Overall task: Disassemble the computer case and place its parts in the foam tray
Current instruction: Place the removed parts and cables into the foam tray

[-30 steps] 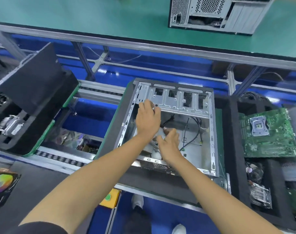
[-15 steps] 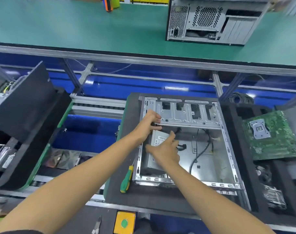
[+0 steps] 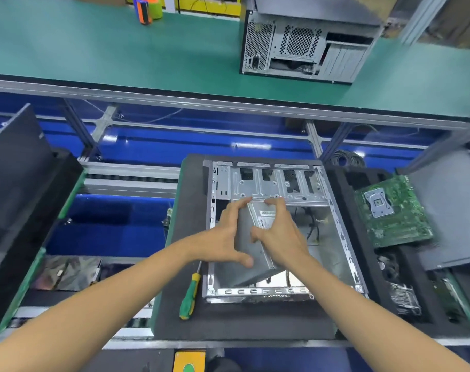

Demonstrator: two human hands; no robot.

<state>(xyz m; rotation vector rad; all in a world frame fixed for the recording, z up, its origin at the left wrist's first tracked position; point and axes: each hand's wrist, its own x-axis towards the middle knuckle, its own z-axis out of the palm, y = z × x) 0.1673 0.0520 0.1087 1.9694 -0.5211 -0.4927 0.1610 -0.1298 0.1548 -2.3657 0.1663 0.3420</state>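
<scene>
You're lifting the grey power supply box (image 3: 251, 245) out of the open computer case (image 3: 271, 229), which lies flat on the dark foam mat (image 3: 228, 326) in front of you. Box is tilted, far end up near the drive bracket (image 3: 268, 183), near end still low inside the chassis. Keep the tilt, pull it toward you and up so it clears the bracket edge, and watch the black cables (image 3: 309, 224) to its right; judging by the layout they could snag, so go slow until they're free. Left hand (image 3: 226, 234): spread wide, fingers along the box's left face reaching its far edge, thumb hooked at the near lower side, so it grasps the box. Right hand (image 3: 279, 234): fingers curled over the far top edge by the label, thumb pressed on the top face, also grasping. Neither hand is released. Destination looks like the black foam tray (image 3: 344, 208) on your right, which already holds the green motherboard (image 3: 392, 213); which free slot fits the box, cannot tell. Green-handled screwdriver (image 3: 189, 294) lies on the mat just left of the case, untouched.
</scene>
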